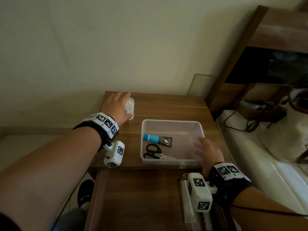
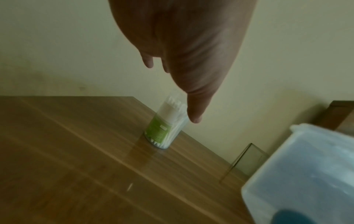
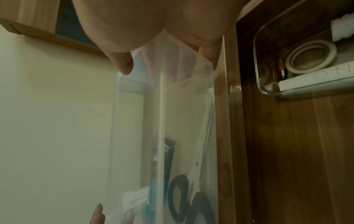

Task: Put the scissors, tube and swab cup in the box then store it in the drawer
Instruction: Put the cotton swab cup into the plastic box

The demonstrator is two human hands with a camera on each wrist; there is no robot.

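On the wooden table [image 1: 166, 105], the left hand [image 1: 116, 105], its grip spread open and holding nothing, nears the clear swab cup [image 2: 164, 127]; a clumsy touch could topple it. The right hand [image 1: 208, 152] clasps the translucent plastic box [image 1: 171, 121], holding blue-capped tube [image 1: 157, 139] and black-handled scissors [image 1: 154, 152].

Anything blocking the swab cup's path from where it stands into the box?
Nothing visible. The swab cup stands upright on the bare tabletop at the left hand. The box is open-topped; the tube and scissors lie at its left, the right part free.
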